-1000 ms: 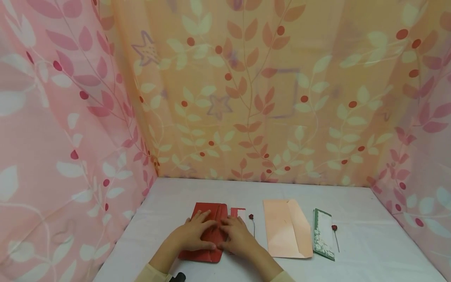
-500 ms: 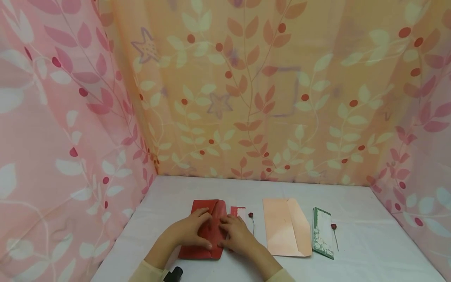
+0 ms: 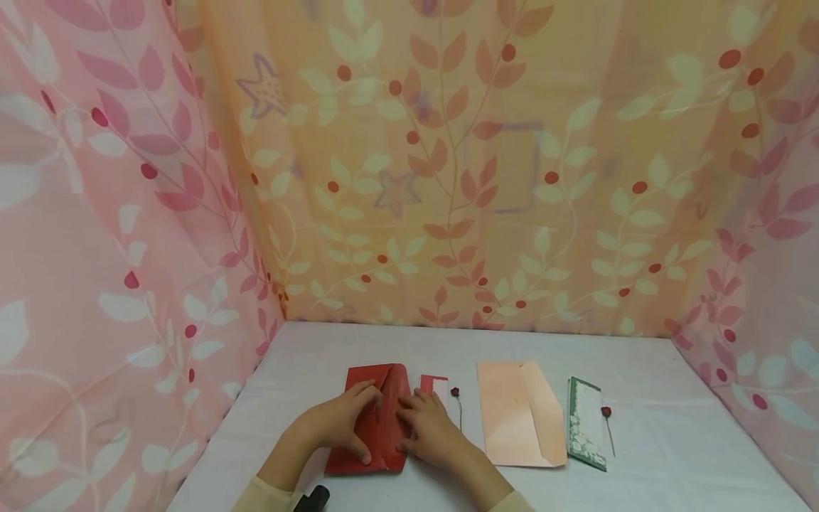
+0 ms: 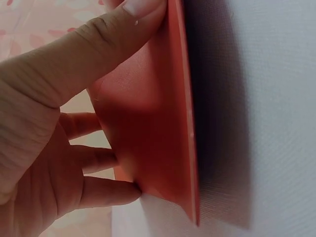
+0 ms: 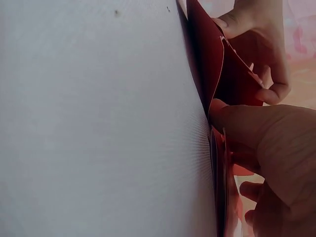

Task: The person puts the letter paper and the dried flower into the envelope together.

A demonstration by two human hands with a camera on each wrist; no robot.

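Observation:
A red envelope (image 3: 386, 434) lies on the white tablecloth in front of me in the head view. My left hand (image 3: 335, 421) grips its body from the left, thumb near the lower edge and fingers farther up. The left wrist view has the thumb across the red paper (image 4: 143, 118) and the other fingertips along its side. My right hand (image 3: 436, 430) pinches the flap side. Seen from the right wrist, the envelope's mouth (image 5: 237, 74) gapes between both hands, and the right thumb sits at the fold. The right hand partly hides a red-and-white card (image 3: 436, 384).
Right of that card lies a small red rose (image 3: 455, 392) on a thin stem. Farther right are a peach envelope (image 3: 508, 412), a green-edged white card (image 3: 585, 419) and another stemmed rose (image 3: 606, 412). Patterned curtains (image 3: 397, 213) close off the back and sides.
My left hand has shifted a little left, and the envelope's body has moved with it. Its mouth now gapes wider. The right hand has stayed nearly in place.

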